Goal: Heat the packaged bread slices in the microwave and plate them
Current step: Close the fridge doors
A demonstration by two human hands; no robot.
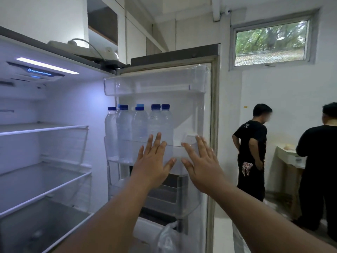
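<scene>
Fingers on both hands are spread wide, nothing pinched or held. Left hand (152, 161) and right hand (199, 161) sit side by side at frame centre, palms facing the open fridge door (212, 125), fingertips at or just short of the clear mid door bin (175, 149); can't tell if they actually touch it. Both forearms run up from the lower edge of frame, elbows low, wrists roughly straight.

Packaged bread: not clearly visible anywhere. A crumpled clear plastic bag (168, 238) shows at bottom centre, low in the door, contents unreadable, so could be it, could be not. Shelves (43, 128) at frame left look bare.

Risks, as I judge them:
- Push on the bin w/ flat palms and the door swings shut before the bread is out.
- Pressing the bin face could jolt the water bottles (138, 128) just left of the hands; they stand tight together, so they'd likely knock each other.
- Two people (251, 152) stand at frame right, near the door's far side; a wider swing may reach them.
</scene>
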